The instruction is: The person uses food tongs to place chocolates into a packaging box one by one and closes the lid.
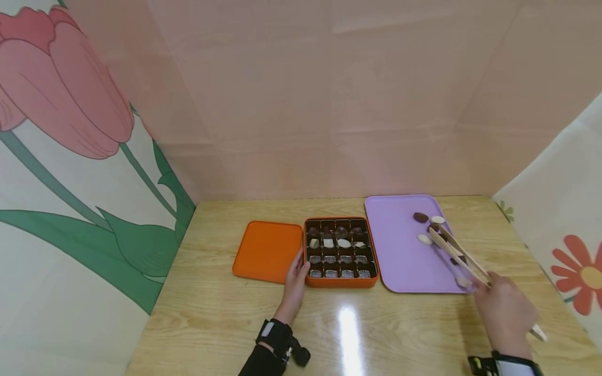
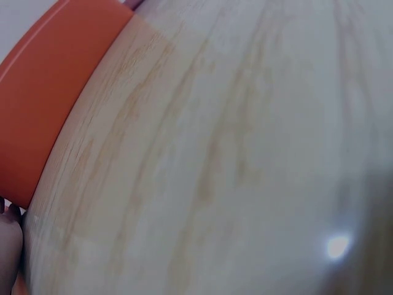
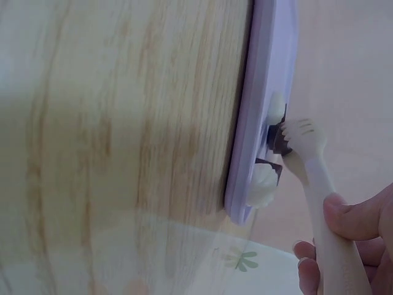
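Note:
My right hand (image 1: pixel 505 308) grips a pair of cream tongs (image 1: pixel 463 256), thumb along one arm. Their tips are at a dark chocolate (image 3: pixel 279 140) on the lilac tray (image 1: pixel 400 245). Several other dark and white chocolates lie along the tray's right side, among them a ridged white one (image 3: pixel 262 185). My left hand (image 1: pixel 294 282) rests against the left side of an orange box (image 1: pixel 340 282), fingers extended along its wall. Inside, a dark divided insert has dark chocolates in its back row and white pieces in the second; the two front rows show only shiny compartments.
An orange lid (image 1: pixel 268 250) lies flat left of the box. The tray stands just right of the box. A pinkish cloth (image 1: pixel 329 104) hangs behind the wooden table (image 1: pixel 197 324), with flower-printed cloths at both sides.

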Demonstrator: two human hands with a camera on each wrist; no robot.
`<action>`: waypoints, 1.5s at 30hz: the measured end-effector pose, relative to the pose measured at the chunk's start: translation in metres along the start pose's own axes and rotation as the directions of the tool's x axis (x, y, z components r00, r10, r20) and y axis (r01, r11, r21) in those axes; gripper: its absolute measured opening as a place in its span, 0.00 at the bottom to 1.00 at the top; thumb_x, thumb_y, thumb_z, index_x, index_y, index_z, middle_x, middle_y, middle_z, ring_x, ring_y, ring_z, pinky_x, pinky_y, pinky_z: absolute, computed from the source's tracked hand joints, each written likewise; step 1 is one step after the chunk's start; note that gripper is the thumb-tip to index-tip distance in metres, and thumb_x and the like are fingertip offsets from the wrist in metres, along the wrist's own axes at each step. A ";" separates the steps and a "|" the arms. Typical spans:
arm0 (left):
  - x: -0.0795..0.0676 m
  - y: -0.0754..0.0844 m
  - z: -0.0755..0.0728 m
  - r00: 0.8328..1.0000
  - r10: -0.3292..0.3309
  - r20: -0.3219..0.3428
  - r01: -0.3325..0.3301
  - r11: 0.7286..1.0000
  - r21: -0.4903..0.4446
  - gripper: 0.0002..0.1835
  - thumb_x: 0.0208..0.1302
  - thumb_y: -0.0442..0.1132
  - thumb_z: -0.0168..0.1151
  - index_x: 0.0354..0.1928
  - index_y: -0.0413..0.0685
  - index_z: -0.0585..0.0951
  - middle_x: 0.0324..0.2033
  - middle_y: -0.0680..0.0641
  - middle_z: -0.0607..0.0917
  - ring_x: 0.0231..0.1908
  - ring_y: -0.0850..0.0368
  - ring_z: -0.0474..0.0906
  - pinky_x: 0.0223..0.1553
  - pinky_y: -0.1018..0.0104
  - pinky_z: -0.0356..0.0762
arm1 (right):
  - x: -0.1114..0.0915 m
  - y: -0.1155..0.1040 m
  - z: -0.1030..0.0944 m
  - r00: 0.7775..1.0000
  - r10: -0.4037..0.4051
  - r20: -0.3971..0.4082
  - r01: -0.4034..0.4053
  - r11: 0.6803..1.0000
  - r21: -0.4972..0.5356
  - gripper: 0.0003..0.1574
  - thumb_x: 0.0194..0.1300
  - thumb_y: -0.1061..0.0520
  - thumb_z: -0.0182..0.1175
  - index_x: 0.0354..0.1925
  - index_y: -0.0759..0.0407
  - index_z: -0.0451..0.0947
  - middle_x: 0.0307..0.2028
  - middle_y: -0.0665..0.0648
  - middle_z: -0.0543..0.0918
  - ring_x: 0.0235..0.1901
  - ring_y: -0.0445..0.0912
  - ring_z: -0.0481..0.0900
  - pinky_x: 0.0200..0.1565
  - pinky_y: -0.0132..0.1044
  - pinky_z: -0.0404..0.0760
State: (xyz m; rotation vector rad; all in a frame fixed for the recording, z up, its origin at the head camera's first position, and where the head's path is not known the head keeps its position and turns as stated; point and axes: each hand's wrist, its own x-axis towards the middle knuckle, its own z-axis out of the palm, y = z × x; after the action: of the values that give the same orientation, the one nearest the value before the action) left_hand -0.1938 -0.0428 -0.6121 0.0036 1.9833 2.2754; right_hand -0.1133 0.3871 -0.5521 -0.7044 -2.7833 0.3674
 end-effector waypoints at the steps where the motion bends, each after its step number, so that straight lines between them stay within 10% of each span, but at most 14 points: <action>1: 0.000 0.000 0.000 1.000 0.000 0.000 0.000 1.000 0.001 0.31 0.69 0.49 0.48 0.72 0.60 0.56 0.74 0.48 0.54 0.71 0.53 0.48 0.73 0.47 0.50 | -0.001 0.000 0.000 1.000 0.002 0.010 -0.002 1.000 0.001 0.27 0.58 0.49 0.60 0.50 0.67 0.77 0.35 0.75 0.81 0.20 0.66 0.75 0.10 0.48 0.59; 14: -0.001 0.002 0.001 1.000 -0.005 -0.003 0.005 1.000 0.012 0.30 0.70 0.49 0.48 0.72 0.61 0.56 0.74 0.48 0.54 0.72 0.52 0.48 0.73 0.46 0.50 | -0.026 -0.039 -0.023 0.985 -0.125 -0.120 0.135 0.988 0.079 0.27 0.54 0.49 0.64 0.49 0.65 0.80 0.41 0.75 0.82 0.22 0.68 0.77 0.08 0.44 0.55; 24: -0.002 0.003 0.001 1.000 -0.021 -0.007 0.021 1.000 0.018 0.30 0.70 0.49 0.48 0.72 0.62 0.56 0.74 0.50 0.54 0.71 0.53 0.48 0.73 0.47 0.50 | -0.053 -0.096 -0.029 0.856 -0.334 -0.394 0.406 0.907 0.114 0.23 0.44 0.54 0.69 0.41 0.63 0.83 0.31 0.69 0.87 0.20 0.66 0.78 0.08 0.53 0.64; 36: -0.001 0.001 0.000 1.000 -0.016 0.017 0.017 0.999 -0.029 0.30 0.70 0.45 0.49 0.72 0.62 0.56 0.75 0.50 0.52 0.72 0.52 0.46 0.73 0.46 0.46 | -0.076 -0.153 -0.010 0.751 -0.539 -0.382 0.608 0.789 0.083 0.22 0.43 0.53 0.70 0.38 0.62 0.84 0.25 0.58 0.87 0.13 0.48 0.75 0.06 0.36 0.64; 45: -0.001 0.001 0.000 1.000 -0.030 0.009 0.030 0.999 -0.026 0.31 0.68 0.48 0.50 0.72 0.63 0.56 0.74 0.49 0.54 0.72 0.53 0.48 0.73 0.46 0.49 | -0.090 -0.182 0.006 0.737 -0.603 -0.305 0.657 0.745 0.114 0.23 0.42 0.53 0.72 0.39 0.61 0.84 0.25 0.56 0.87 0.13 0.44 0.74 0.08 0.32 0.67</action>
State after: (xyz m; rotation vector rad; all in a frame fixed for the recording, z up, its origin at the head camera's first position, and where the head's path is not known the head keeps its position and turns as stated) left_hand -0.1932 -0.0432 -0.6106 -0.0184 1.9365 2.2783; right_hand -0.1167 0.1868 -0.5192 0.2625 -2.4827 0.3906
